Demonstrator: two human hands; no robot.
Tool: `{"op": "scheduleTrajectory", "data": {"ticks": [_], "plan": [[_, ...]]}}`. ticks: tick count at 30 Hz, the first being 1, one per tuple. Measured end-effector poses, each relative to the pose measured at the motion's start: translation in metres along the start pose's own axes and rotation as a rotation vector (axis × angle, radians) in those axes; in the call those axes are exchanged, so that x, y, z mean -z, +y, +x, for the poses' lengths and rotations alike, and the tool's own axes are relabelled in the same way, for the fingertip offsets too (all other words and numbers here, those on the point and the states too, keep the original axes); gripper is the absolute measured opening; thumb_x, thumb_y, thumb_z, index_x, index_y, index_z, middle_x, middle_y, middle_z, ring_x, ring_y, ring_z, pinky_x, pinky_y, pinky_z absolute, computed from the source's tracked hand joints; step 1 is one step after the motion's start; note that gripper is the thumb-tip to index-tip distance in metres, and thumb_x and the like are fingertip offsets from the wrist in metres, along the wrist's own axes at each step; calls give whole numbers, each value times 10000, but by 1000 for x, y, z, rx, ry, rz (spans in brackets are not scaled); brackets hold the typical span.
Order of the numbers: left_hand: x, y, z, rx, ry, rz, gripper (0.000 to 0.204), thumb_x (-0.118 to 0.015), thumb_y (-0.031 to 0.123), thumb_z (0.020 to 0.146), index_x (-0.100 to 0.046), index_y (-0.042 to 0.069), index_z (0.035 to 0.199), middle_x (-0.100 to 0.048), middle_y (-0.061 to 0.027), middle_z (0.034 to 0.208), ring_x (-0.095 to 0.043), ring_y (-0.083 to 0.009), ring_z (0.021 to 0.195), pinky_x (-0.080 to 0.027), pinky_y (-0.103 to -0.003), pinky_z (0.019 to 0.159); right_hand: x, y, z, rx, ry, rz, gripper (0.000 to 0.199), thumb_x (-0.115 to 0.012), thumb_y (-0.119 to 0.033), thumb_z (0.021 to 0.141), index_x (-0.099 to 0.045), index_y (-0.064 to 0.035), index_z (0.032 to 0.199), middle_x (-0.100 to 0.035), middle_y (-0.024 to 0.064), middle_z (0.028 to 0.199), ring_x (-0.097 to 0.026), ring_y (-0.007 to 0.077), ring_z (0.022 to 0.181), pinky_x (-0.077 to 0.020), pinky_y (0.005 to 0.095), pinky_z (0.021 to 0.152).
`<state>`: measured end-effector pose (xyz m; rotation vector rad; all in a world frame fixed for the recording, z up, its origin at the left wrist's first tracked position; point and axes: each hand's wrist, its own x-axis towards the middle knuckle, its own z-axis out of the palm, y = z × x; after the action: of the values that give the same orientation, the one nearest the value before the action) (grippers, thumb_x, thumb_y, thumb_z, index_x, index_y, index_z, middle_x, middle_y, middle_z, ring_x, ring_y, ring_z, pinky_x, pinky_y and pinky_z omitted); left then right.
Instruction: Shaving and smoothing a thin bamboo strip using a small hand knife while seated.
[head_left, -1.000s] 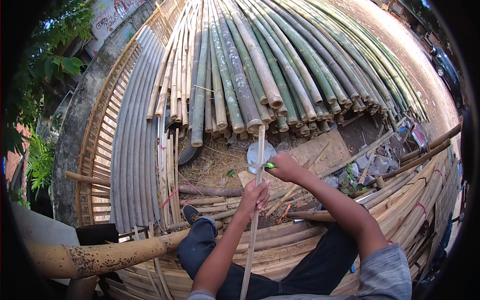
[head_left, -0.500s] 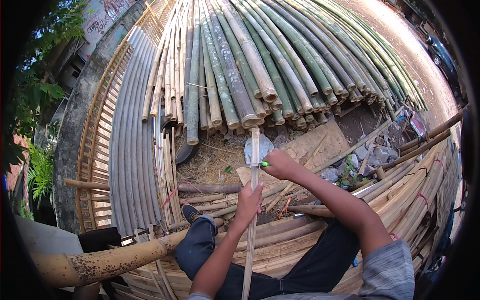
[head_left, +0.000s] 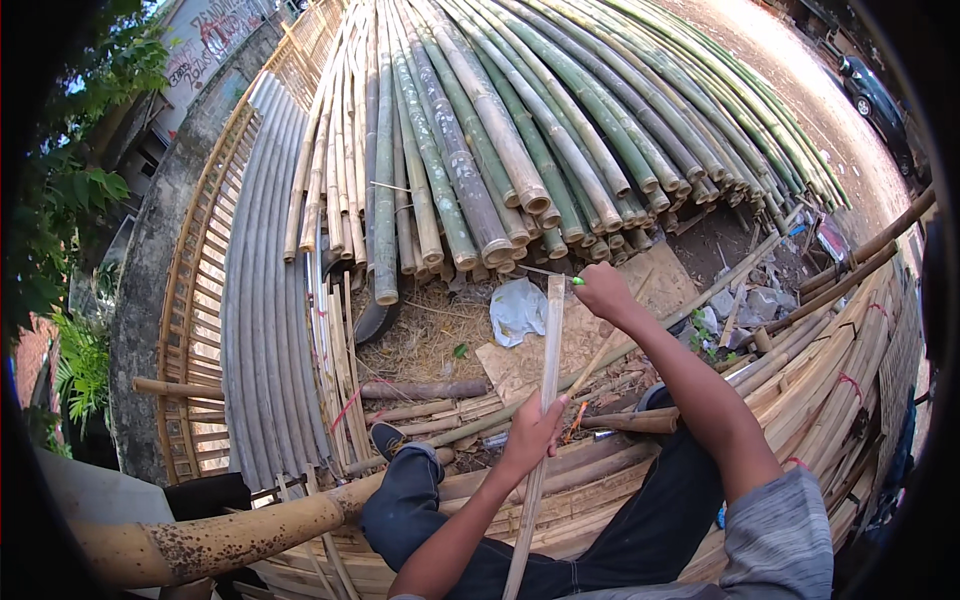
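Trimming looks underway: left hand is wrapped around a bamboo strip rising from the lap, right hand clenches a green-handled knife at its far tip.

a big stack of green bamboo poles fills the upper middle, cut ends facing down. left of it lie grey split strips beside a slatted fence. a white plastic bag sits on straw at centre. a thick spotted pole crosses the lower left. a car stands upper right.
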<state>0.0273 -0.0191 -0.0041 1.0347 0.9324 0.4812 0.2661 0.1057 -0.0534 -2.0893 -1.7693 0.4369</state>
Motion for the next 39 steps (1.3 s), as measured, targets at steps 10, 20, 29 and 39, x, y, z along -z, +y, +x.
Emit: {"op": "scheduleTrajectory", "data": {"ticks": [10,20,29,39], "plan": [[51,24,29,103,-64,-500,252,-512,284,960,-397,93,840,-363,41,531,-320,-29,368,-254,-184,321,-3,-29,-8,-41,18,337,338,-556,-247,794,-581,73,689,-529,276,639,-576,430,647,-421,468,581],[28,23,14,45,4,-284,268,-576,214,914,-349,132,799,-302,60,568,-260,-22,393,-177,-197,333,-25,-51,-29,564,-93,163,256,-553,-223,773,-609,-31,613,-567,202,612,-575,412,643,-452,489,587],[26,14,-2,192,-63,-512,262,-538,227,941,-345,130,793,-277,63,549,-254,-22,374,-182,-187,317,-4,-19,-7,237,208,-18,263,-557,-234,757,-619,-18,621,-583,206,622,-592,390,616,-478,486,594],[61,23,30,102,-90,-643,283,-488,321,962,-379,126,789,-255,59,535,-226,-13,363,-180,-154,294,3,-63,-33,331,-83,34,290,-621,-344,762,-672,-58,754,-629,177,701,-620,374,682,-494,477,644]]}}
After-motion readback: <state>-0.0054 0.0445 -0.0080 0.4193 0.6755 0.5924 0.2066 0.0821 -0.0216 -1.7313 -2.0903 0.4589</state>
